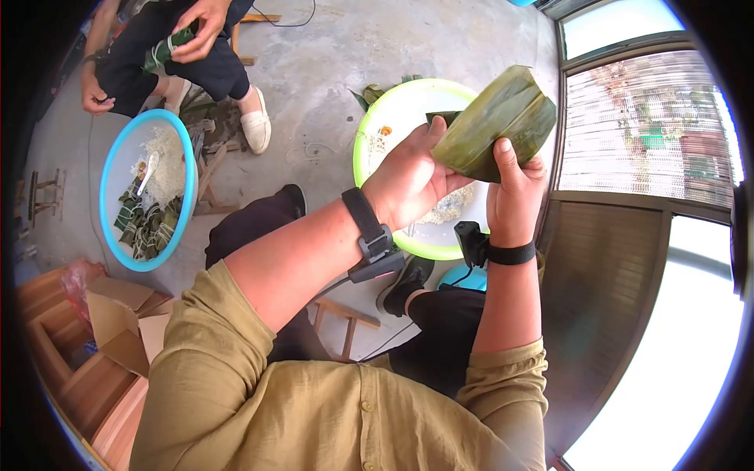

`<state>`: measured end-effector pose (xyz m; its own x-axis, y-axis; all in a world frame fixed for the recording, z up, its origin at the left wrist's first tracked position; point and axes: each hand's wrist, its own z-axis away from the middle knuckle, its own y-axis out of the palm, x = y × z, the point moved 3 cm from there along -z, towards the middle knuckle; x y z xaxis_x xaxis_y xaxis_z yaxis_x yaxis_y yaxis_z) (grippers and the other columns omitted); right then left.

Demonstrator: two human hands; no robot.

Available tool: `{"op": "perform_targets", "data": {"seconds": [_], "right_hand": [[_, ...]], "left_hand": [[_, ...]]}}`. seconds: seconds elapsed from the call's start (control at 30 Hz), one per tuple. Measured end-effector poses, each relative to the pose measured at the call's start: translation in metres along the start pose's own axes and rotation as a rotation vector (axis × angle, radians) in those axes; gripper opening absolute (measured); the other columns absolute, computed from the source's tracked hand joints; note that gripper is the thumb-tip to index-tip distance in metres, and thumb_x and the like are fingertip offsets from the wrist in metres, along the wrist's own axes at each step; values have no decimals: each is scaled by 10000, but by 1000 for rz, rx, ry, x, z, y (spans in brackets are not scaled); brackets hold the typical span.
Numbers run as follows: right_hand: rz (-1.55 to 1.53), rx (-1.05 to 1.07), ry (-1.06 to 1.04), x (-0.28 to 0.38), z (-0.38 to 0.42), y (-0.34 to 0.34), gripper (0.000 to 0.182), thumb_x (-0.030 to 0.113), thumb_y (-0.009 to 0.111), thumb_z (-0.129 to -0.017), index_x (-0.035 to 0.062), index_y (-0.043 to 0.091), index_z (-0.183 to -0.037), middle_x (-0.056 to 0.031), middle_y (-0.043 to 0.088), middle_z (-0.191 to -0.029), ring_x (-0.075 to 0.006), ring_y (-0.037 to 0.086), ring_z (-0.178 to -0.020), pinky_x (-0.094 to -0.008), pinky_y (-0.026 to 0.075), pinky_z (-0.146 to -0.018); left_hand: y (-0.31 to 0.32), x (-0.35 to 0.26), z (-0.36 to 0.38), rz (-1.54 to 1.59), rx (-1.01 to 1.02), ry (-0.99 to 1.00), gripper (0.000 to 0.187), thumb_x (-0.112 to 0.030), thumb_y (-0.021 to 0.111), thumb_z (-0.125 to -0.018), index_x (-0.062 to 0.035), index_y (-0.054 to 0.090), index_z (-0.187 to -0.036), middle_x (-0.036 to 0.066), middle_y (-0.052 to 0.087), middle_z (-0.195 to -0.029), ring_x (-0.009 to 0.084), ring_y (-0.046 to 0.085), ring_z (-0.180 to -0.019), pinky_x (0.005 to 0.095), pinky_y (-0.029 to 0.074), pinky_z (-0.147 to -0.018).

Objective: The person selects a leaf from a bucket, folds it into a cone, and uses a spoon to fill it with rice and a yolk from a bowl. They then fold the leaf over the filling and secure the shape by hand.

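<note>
Broad green bamboo leaves, overlapping and slightly curved, are held up over the green-rimmed basin. My right hand pinches their lower right side, thumb on the near face. My left hand grips their left end, its thumb up near a darker leaf edge and its fingers under the lower edge. Below my hands, the basin contains white rice and a small dish-like patch with orange bits; my arms and the leaves hide part of it.
A seated person holds a string-tied leaf-wrapped dumpling. Before them a blue-rimmed basin contains rice, a white spoon and several tied dumplings. A cardboard box, a wooden stool and a windowed door surround me.
</note>
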<state>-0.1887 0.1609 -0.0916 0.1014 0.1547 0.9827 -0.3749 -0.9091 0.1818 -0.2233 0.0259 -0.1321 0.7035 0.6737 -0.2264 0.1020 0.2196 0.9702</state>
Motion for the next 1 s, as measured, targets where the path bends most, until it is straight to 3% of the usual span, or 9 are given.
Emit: {"op": "perform_targets", "data": {"seconds": [0.5,1.0], "right_hand": [[-245,29,-18,-12,-14,13,221,99,635,-956,42,613,-1169,-56,672,-1126,-146,618,-1022,-311,474,-954],[-262,23,-19,-13,-16,20,277,85,622,-959,19,572,-1223,-70,667,-1119,-154,625,-1012,-307,486,-936]], "left_hand": [[6,-4,3,-71,33,98,427,-390,544,-1004,-104,510,-1318,60,575,-1313,211,567,-1218,430,441,-1095],[8,-7,8,-201,-34,120,501,-315,621,-975,-105,389,-1366,56,515,-1358,208,545,-1249,443,455,-1084]]}}
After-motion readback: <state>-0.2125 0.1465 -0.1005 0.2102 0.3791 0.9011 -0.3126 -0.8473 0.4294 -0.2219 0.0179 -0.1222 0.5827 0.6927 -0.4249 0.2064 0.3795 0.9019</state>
